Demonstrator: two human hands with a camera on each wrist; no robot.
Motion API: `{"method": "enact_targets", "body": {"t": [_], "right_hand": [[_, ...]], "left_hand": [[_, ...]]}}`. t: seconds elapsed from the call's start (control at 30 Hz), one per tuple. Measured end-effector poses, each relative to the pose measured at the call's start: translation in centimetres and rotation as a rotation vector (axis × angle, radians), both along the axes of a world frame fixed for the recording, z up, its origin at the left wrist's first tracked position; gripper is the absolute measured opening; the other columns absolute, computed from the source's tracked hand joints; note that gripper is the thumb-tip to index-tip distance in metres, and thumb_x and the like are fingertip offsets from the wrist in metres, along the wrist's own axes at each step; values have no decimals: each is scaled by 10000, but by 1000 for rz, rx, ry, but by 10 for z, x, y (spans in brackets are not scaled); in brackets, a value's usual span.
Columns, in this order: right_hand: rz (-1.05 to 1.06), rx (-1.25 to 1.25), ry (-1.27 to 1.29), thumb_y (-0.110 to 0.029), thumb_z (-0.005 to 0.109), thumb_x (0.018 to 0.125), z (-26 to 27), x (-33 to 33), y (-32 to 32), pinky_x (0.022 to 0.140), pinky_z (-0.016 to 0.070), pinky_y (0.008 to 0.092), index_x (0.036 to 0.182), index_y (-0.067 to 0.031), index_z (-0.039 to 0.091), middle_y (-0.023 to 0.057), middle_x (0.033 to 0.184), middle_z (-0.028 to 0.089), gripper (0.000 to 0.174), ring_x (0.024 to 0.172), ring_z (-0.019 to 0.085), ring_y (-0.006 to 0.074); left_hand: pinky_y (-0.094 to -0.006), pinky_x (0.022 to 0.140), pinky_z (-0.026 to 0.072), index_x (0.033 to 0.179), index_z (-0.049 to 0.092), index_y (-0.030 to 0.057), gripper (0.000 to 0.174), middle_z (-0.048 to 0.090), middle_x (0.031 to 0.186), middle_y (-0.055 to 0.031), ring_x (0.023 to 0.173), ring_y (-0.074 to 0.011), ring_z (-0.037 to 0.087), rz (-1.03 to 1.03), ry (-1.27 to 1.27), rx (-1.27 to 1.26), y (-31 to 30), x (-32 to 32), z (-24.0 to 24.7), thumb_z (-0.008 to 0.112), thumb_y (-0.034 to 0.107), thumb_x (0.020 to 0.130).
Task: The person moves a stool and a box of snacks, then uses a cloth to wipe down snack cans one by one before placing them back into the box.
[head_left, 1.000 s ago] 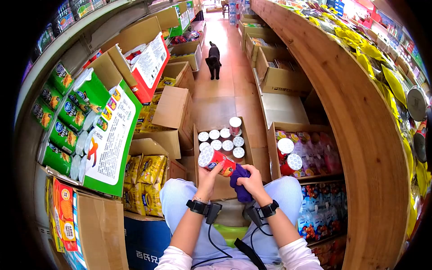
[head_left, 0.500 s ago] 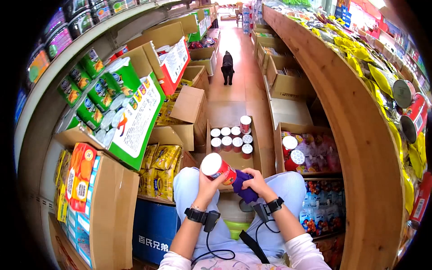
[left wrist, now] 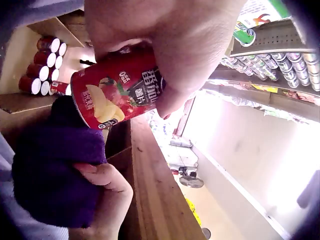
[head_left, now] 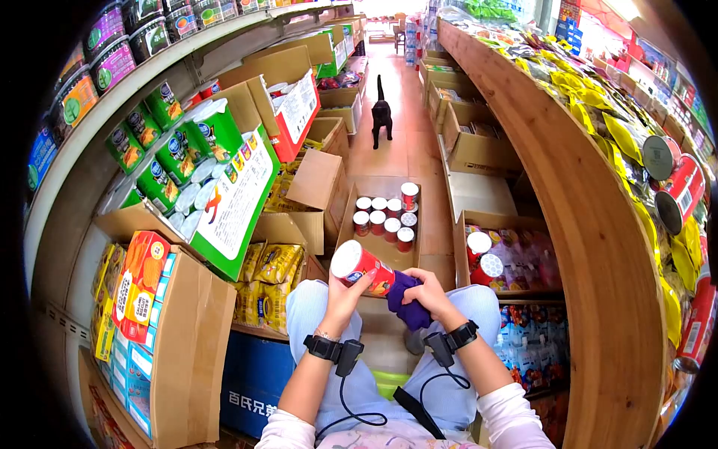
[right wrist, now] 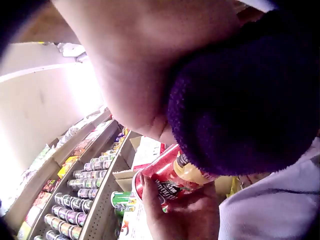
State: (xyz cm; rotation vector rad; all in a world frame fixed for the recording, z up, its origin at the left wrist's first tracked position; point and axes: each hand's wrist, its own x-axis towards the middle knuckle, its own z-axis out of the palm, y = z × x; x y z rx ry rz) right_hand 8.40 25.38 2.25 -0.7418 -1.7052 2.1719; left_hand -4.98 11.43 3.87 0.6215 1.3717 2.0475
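My left hand (head_left: 342,301) grips a red chip canister (head_left: 368,270) near its white lid, with the thumb along its side. The canister is tilted, its lid end up and to the left. In my right hand (head_left: 432,294) is a bunched purple cloth (head_left: 408,301), held against the canister's lower end. The left wrist view shows the canister's printed label (left wrist: 114,95) with chips and a tomato, and the cloth (left wrist: 57,170) right at its bottom rim. Seen from the right wrist, the cloth (right wrist: 245,105) hides most of the fingers holding it.
Ahead of my knees, a cardboard box (head_left: 383,257) holds several upright red canisters (head_left: 377,224). To the right, another box (head_left: 516,292) carries two canisters atop pouches. Green cans (head_left: 178,155) fill a carton on the left. A black cat (head_left: 382,120) stands in the aisle.
The head view has shifted, so the shelves and boxes sit differently in frame. Both hands keep hold of the canister and cloth, the lid end slightly higher. The cat's tail now stands up.
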Motion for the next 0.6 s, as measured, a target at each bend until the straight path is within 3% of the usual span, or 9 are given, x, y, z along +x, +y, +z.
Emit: {"method": "enact_targets", "body": {"t": [0.17,0.27,0.4,0.43,0.5,0.6], "right_hand": [[-98,-28,125,56,607,573,3,-23,37,667,512,281,983,27,634,81,869,639,411,729,605,161],[-270,-200,254,48,643,606,5,-26,46,726,522,283,1057,28,627,99,946,649,452,801,630,164],[-343,232,113,-15,684,640,-49,-28,54,808,498,304,1062,26,625,85,997,633,429,878,609,161],[-355,256,75,-42,705,629,-52,-29,50,809,489,317,1016,16,634,88,968,614,397,880,602,178],[-376,584,-42,-83,724,623,-55,-29,46,776,487,325,965,10,626,94,888,585,368,840,601,212],[-323,592,-46,-92,706,602,-51,-30,39,776,472,326,899,3,620,108,850,550,324,820,579,247]], "left_hand": [[-283,878,476,1224,469,3,478,599,1113,-62,996,-130,584,26,38,-24,44,-31,-11,708,35,811],[-266,783,509,1161,531,33,356,622,1049,-44,904,-121,611,-74,-144,-40,62,-44,-27,686,113,850],[-302,766,541,1153,535,44,308,624,1063,-56,926,-149,626,-150,-356,-7,67,-43,-52,647,153,888],[-318,781,546,1160,528,37,312,623,1074,-62,939,-158,627,-171,-404,-7,67,-42,-52,641,154,893],[-342,808,547,1181,509,18,346,616,1092,-79,968,-173,623,-188,-324,-38,69,-37,-41,650,118,882],[-312,827,528,1179,511,-1,380,613,1095,-83,965,-155,612,-161,-236,27,80,-37,-49,684,74,849]]}}
